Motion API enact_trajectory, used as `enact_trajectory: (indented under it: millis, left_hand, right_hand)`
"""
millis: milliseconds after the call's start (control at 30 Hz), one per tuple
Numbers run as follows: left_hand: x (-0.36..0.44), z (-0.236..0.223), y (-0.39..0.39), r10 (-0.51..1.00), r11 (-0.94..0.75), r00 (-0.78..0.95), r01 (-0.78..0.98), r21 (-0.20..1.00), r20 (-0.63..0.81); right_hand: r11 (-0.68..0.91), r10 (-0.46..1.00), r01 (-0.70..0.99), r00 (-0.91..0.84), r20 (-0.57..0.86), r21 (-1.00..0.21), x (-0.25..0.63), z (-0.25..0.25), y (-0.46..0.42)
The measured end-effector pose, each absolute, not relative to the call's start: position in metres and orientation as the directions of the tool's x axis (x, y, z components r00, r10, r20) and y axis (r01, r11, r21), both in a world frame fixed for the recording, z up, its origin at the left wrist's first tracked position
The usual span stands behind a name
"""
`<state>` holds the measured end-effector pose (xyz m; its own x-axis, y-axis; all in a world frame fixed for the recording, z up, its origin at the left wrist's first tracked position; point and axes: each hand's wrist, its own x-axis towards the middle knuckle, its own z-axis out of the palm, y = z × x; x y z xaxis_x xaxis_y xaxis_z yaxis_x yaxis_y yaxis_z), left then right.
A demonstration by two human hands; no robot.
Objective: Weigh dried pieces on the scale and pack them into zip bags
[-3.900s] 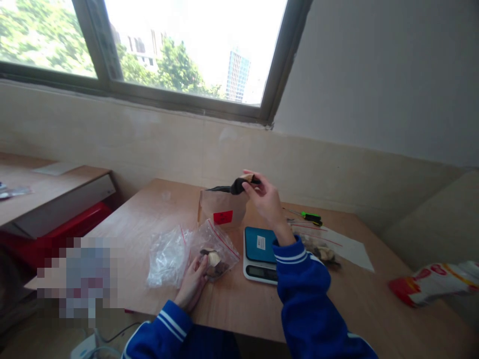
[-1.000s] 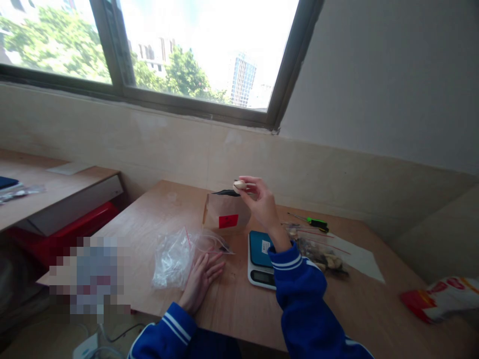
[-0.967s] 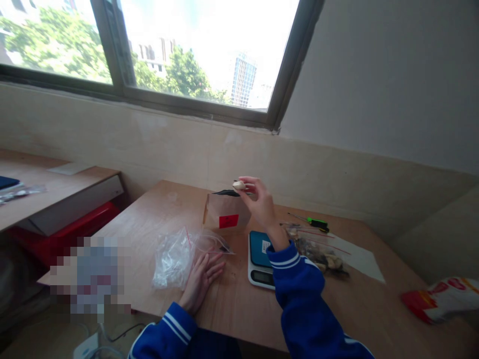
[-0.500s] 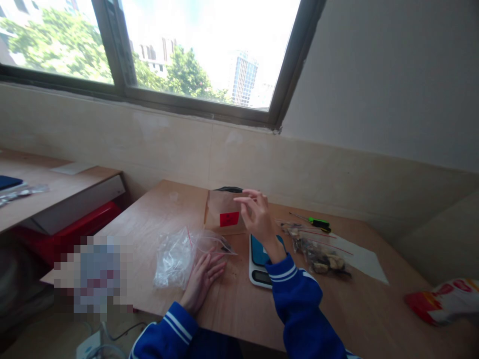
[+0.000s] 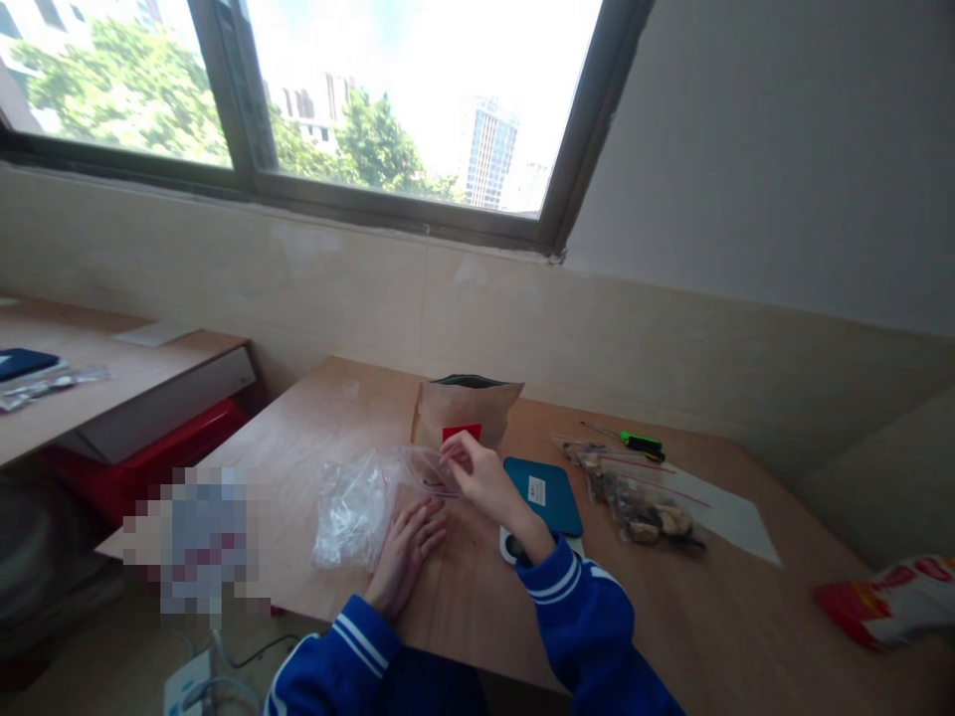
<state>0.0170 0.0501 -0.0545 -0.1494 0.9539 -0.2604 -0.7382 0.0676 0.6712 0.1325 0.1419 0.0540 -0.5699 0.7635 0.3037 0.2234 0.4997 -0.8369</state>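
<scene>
Zip-lock bag on the table, between left hand, fingers loosely open, and right hand, fingers nearly closed at the film, hold unclear; liable to skid if too lightly pinned.

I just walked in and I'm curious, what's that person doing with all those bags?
The person's right hand has its fingers at the mouth of a small clear bag, while the left hand rests at its near end. A brown paper bag stands open behind. Filled clear bags lie beyond the teal-topped scale.
</scene>
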Motion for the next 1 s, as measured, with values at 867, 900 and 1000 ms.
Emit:
enact_trajectory:
  millis: [867,900,1000]
  left_hand:
    - [0.016,-0.054,0.048,0.984,0.029,-0.116,-0.643,0.766,-0.135]
    - [0.016,-0.054,0.048,0.984,0.029,-0.117,-0.644,0.764,-0.136]
    - [0.016,-0.054,0.048,0.985,0.034,-0.108,-0.645,0.764,-0.134]
  right_hand:
    - [0.361,0.702,0.221,-0.704,0.108,-0.906,0.158,0.008,0.134]
    - [0.366,0.689,0.232,-0.718,0.096,-0.901,0.158,0.006,0.134]
    - [0.445,0.701,0.273,-0.698,0.143,-0.853,0.157,0.003,0.134]
